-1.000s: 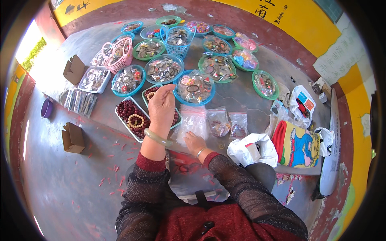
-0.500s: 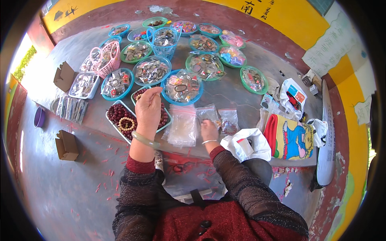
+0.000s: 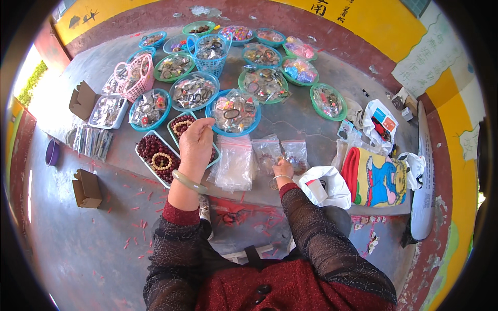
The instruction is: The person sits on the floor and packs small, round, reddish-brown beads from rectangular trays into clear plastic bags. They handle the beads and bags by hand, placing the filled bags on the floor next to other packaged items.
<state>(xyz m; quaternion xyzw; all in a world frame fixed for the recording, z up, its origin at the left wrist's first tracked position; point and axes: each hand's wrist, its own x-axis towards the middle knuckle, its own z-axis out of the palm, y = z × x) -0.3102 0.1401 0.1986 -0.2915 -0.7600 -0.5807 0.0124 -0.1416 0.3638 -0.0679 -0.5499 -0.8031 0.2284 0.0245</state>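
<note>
My left hand [image 3: 196, 142] is raised over the white trays [image 3: 165, 182] of dark red bead bracelets [image 3: 152, 146], its fingers pinched together; anything between them is too small to see. A paler beaded bracelet [image 3: 162, 163] rests on the dark ones. My right hand [image 3: 283, 168] is closed at the lower edges of two clear zip bags, the left one [image 3: 267, 151] and the right one [image 3: 294, 150], both with small items inside. Beside its wrist a thin loop [image 3: 273, 183] shows; whether the hand holds it I cannot tell. Between my hands lies a stack of clear plastic bags [image 3: 231, 163].
Several baskets of bagged trinkets, among them a blue one [image 3: 258, 122] and a tall handled one [image 3: 211, 66], fill the far side. To the right are a white plastic bag [image 3: 337, 193] and a folded colourful cloth [image 3: 381, 179]. Cardboard boxes [image 3: 86, 187] stand at left.
My right hand has moved right and slightly down, off the left zip bag, uncovering it. My left hand has shifted slightly right and down, still pinched.
</note>
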